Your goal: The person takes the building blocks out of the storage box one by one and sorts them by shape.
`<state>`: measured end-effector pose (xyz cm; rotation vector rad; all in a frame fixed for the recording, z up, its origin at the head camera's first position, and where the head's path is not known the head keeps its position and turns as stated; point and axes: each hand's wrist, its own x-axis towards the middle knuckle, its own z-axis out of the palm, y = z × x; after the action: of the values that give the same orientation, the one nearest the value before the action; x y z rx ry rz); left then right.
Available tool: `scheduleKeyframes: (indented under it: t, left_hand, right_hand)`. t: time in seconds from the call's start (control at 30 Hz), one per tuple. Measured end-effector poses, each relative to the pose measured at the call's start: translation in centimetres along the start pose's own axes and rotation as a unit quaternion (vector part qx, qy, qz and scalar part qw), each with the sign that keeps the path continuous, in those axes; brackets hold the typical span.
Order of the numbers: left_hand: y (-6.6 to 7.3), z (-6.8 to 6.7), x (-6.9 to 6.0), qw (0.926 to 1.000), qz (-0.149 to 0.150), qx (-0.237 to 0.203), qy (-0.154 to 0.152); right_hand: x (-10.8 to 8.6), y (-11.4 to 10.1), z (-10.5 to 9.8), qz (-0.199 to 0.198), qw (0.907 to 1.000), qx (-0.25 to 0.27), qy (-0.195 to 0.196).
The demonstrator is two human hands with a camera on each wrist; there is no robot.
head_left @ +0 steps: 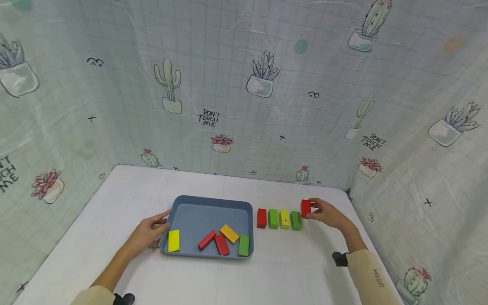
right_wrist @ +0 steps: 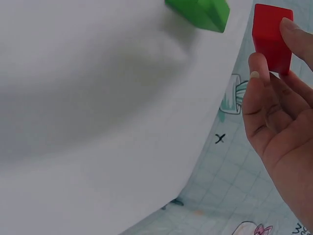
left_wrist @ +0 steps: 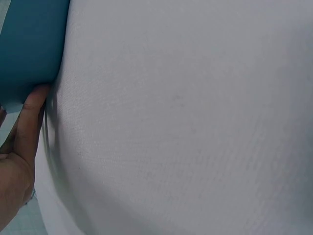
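My right hand [head_left: 324, 212] pinches a red block [head_left: 306, 209] at the right end of a row of blocks. In the right wrist view the thumb and fingers of the hand [right_wrist: 288, 112] hold the red block [right_wrist: 272, 36] beside a green block [right_wrist: 203, 13]. The row runs red [head_left: 261, 218], green [head_left: 273, 218], yellow [head_left: 284, 219], green [head_left: 296, 220]. My left hand [head_left: 142, 235] rests on the left side of the blue-grey tray [head_left: 213, 203]; the left wrist view shows its fingers [left_wrist: 33, 105] against the tray wall [left_wrist: 34, 44].
Inside the tray lie a yellow block [head_left: 173, 240], two red blocks [head_left: 207, 240] [head_left: 222, 245], an orange-yellow block [head_left: 229, 234] and a green block [head_left: 244, 245]. A cactus-print cloth [head_left: 228, 84] hangs behind and beside the white table [head_left: 213, 281].
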<state>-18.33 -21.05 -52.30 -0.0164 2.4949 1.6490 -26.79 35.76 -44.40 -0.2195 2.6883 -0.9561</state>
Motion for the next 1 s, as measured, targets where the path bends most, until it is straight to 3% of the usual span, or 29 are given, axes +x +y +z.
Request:
scheduleKeyframes:
  t: [0.3, 0.63, 1.0]
  left_hand:
    - [0.1, 0.2, 0.0, 0.9999, 0.005, 0.011, -0.001]
    - [-0.7, 0.4, 0.4, 0.9999, 0.003, 0.011, 0.002]
    - [-0.4, 0.4, 0.3, 1.0000, -0.006, 0.003, 0.004]
  right_hand:
    - [-0.7, 1.9, 0.1, 0.039, 0.9989, 0.021, -0.013]
    - [-1.4, 3.8, 1.9, 0.082, 0.9957, 0.025, -0.034]
    - [-1.2, 4.3, 2.8, 0.068, 0.9972, -0.011, -0.029]
